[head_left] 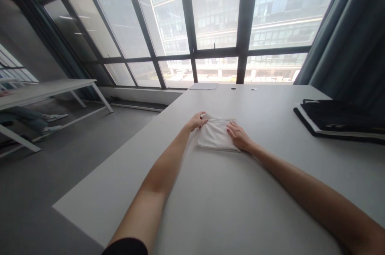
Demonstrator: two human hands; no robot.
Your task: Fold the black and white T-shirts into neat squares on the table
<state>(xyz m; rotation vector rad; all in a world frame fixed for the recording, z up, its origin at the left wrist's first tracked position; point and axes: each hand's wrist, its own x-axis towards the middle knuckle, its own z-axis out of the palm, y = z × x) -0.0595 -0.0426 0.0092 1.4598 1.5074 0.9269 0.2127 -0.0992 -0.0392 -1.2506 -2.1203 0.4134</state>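
A folded white cloth (215, 136) lies flat on the grey table (210, 207), a little beyond the middle. My left hand (197, 121) rests on its far left corner, fingers curled over the cloth's edge. My right hand (238, 136) lies flat on the cloth's right side with fingers stretched out, pressing it down. Both forearms reach in from the near edge.
A stack of folded dark garments (339, 120) sits at the table's right edge. A pale sheet (203, 86) lies at the far edge by the window. To the left stands another table (45, 88), with a seated person's legs (36, 120) beneath it. Curtains hang at right.
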